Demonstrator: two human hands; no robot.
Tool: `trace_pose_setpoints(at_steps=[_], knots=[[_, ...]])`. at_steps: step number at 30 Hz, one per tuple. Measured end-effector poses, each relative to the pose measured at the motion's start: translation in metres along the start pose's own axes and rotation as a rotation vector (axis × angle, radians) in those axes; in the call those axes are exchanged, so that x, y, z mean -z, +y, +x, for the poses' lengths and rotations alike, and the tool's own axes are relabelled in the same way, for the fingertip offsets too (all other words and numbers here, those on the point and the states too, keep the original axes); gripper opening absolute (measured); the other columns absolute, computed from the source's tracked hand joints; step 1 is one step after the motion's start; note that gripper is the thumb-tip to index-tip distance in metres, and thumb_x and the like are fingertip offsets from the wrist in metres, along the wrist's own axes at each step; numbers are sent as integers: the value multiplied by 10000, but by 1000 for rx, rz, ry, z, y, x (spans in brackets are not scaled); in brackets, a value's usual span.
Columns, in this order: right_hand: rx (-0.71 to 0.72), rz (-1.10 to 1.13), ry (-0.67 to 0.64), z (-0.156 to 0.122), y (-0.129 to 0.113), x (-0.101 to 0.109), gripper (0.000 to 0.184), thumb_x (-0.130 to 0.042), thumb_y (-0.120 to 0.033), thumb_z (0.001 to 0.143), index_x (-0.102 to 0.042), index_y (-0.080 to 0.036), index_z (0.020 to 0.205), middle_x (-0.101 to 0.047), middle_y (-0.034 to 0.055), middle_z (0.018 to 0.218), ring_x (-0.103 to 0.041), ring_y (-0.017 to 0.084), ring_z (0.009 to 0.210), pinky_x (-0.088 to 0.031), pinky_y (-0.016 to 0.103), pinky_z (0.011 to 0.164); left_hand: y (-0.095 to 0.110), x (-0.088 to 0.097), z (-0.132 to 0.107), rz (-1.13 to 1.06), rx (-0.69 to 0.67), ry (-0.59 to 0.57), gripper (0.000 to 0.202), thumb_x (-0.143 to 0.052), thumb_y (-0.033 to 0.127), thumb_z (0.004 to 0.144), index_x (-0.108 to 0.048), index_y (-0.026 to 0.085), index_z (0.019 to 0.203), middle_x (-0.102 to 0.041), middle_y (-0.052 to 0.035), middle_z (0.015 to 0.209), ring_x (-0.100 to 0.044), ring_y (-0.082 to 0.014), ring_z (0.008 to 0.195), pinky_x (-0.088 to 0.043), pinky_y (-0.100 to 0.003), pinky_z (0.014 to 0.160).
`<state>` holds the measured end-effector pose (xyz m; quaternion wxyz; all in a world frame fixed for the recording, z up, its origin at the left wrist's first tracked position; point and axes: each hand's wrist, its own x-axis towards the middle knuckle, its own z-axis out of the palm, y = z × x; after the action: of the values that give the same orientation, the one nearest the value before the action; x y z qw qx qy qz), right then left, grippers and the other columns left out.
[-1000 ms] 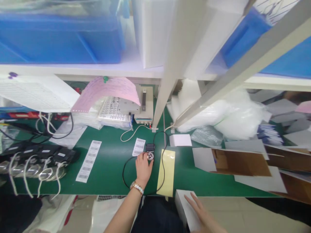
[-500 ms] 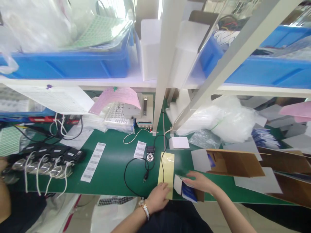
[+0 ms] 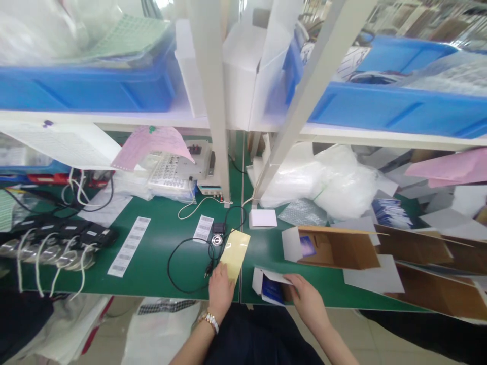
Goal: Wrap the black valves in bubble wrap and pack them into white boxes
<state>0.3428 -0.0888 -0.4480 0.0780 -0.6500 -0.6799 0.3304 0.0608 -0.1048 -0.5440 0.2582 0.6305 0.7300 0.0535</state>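
Note:
My left hand [image 3: 221, 286], with a bracelet at the wrist, has its fingers closed on the near left edge of a glossy yellow sheet [image 3: 236, 251], which lies tilted on the bench. Just beyond that hand is a small dark device with a round silver part [image 3: 216, 240] and a looped black cable [image 3: 170, 263]. My right hand [image 3: 309, 299] grips the raised flap of a small open white box [image 3: 257, 280] at the bench's front edge. Inside this box shows a dark blue item [image 3: 272, 291]; my right thumb is partly hidden.
Open cardboard boxes [image 3: 335, 248] stand to the right, and a small white box [image 3: 263, 218] sits behind. Label strips [image 3: 129, 247] lie left, near black devices with white cables [image 3: 68, 238]. A shelf post [image 3: 213, 101] and blue bins [image 3: 87, 88] rise ahead.
My left hand has drawn the yellow sheet leftward and tilted it; the black cable now lies left of it. My right hand has closed on the white box's flap. The view has shifted right.

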Motion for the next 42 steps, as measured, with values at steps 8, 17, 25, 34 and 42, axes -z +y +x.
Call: trace_pose_setpoints(at_steps=[8,17,25,34,42], knots=[[74,-40,143,15,15,14,416,-384,-214,960,-608,-193,1310,-676,123,1281,-692,273,1116,-584,414,951,26,-15,-7,-111,-85,122,354,-443,185,951,-558,174,1286,-641,-124,1275,-601,-245,1246,-491,-431,1104],[-60,256,194,-57,77,0,358,-443,-389,971,-599,-227,1250,-675,112,1163,-729,225,932,-627,371,799,16,-17,9,15,176,181,467,-499,160,903,-474,76,1362,-493,-245,1447,-486,-346,1376,-432,-468,1136],[-133,363,177,-90,111,-11,362,-509,-423,907,-665,-225,1166,-726,121,1163,-759,239,865,-651,380,757,43,7,32,81,346,234,450,-732,249,799,-563,98,1187,-607,-193,1154,-596,-350,1136,-490,-453,957],[-193,396,103,-107,130,-5,368,-534,-447,863,-718,-230,1096,-771,123,1068,-765,257,833,-649,383,729,36,67,100,-67,373,304,313,-642,365,881,-598,119,1069,-628,-241,1198,-620,-377,1122,-486,-481,917],[-58,469,164,-102,88,14,297,-576,-438,891,-754,-258,1046,-790,94,987,-762,253,819,-647,351,739,18,114,86,-564,439,339,319,-659,475,798,-598,163,825,-698,-90,782,-688,-230,652,-523,-337,644]])
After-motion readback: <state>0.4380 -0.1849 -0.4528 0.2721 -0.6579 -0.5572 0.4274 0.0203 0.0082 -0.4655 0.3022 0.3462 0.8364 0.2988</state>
